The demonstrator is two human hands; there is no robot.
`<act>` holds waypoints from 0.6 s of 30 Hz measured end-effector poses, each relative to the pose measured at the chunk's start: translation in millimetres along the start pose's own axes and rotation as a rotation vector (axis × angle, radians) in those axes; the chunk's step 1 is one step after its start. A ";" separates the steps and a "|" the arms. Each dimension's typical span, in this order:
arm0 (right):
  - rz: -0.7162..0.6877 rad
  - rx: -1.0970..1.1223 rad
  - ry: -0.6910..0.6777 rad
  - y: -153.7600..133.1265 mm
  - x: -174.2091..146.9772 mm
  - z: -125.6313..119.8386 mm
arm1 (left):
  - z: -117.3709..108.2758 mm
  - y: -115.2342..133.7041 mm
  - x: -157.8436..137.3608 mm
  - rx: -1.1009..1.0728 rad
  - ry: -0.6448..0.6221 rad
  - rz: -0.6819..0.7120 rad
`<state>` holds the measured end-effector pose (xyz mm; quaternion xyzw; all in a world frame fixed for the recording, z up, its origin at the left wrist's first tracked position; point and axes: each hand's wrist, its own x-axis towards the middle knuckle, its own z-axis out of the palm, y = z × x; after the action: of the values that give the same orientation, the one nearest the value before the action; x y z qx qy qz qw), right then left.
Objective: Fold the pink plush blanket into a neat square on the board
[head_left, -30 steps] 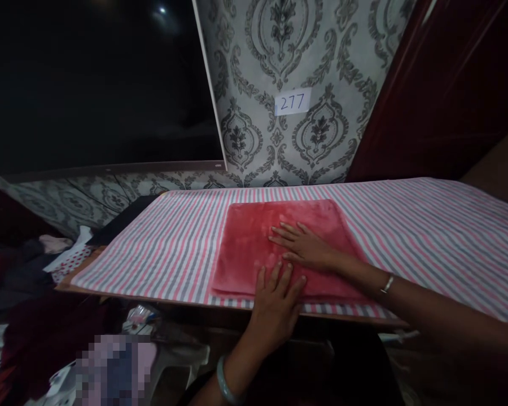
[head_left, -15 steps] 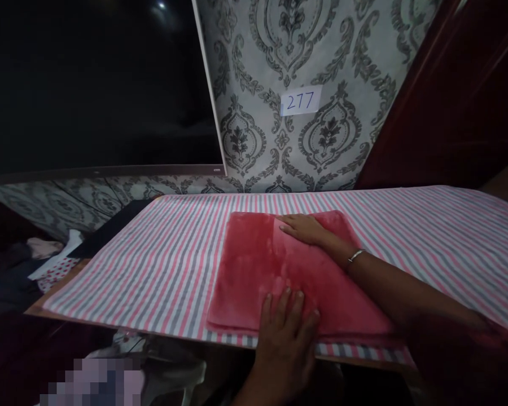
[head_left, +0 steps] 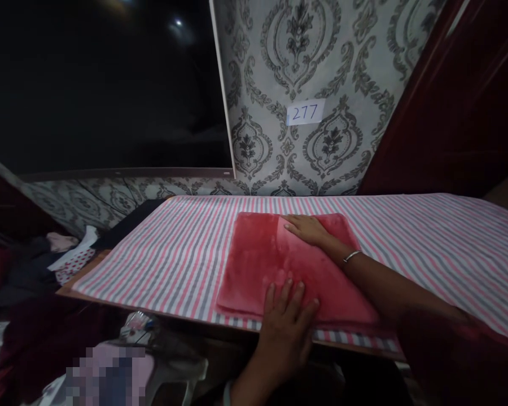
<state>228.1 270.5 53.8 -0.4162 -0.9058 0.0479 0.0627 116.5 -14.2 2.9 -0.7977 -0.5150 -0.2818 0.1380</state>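
Note:
A folded red plush cloth (head_left: 249, 254) lies flat on a striped sheet (head_left: 182, 248) of pink, grey and white. My left hand (head_left: 285, 321) rests on its near edge, palm down, fingers spread and pressed on the pile. Farther back, my right hand (head_left: 307, 228) lies flat near the far edge, fingers stretched out. A metal bangle (head_left: 351, 256) circles the right wrist. Lighter brushed patches show in the pile between my hands. The right forearm covers part of the cloth's right side.
A large dark screen (head_left: 110, 90) hangs at the back left, beside a patterned wall with a paper marked 277 (head_left: 305, 112). Dark red furniture (head_left: 457, 113) stands at right. Below the table's left front are a chair (head_left: 182, 366) and piled clothes (head_left: 29, 282).
The view has shifted slightly, so the scene sits a little farther right and the far wall lower. Both hands stay on the red cloth, the left a touch farther up it.

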 end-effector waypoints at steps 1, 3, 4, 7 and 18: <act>0.013 0.002 -0.010 -2.0 -0.6 -4.0 | -6.3 -1.2 1.6 -0.006 -0.012 0.011; 0.006 0.018 -0.009 -10.6 -3.4 -11.3 | -20.9 -5.4 4.7 -0.017 -0.021 0.024; -0.032 0.034 0.003 -18.1 -6.1 -13.9 | -27.9 -8.2 5.6 -0.016 -0.017 0.017; -0.324 0.097 0.037 -51.6 -19.7 -15.0 | -38.2 -17.1 3.1 0.010 -0.004 -0.046; -0.578 0.125 -0.136 -89.4 22.5 7.0 | -2.4 -22.1 -27.1 0.095 -0.039 -0.114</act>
<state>145.6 229.3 60.9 -0.1322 -0.9842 0.1117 0.0384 87.4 -26.0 -12.8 -0.7649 -0.5751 -0.2488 0.1492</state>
